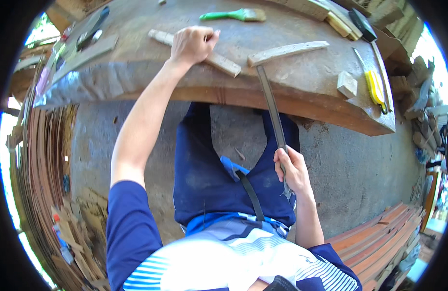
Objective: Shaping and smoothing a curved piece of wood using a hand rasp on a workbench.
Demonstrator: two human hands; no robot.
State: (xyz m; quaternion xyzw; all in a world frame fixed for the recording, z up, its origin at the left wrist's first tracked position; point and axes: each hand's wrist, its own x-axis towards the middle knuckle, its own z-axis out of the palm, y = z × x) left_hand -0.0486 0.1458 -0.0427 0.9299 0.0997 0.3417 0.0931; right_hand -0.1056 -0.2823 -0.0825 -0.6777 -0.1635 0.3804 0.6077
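Observation:
My left hand (pixel 193 44) is curled closed over a pale wooden strip (pixel 223 63) lying diagonally on the workbench; what its fingers hold, if anything, is hidden. My right hand (pixel 291 169) grips the lower end of a long, narrow, dark flat metal tool (pixel 269 102), whose far end reaches the bench edge by a second pale wooden strip (pixel 288 51). That strip lies angled to the right of the first.
The worn workbench (pixel 262 87) holds a green brush (pixel 229 15), a small wooden block (pixel 347 85), a yellow-handled tool (pixel 374 87), a dark block (pixel 362 26) and loose boards (pixel 95 51). Stacked planks line the floor at left (pixel 42 155) and right (pixel 372 233).

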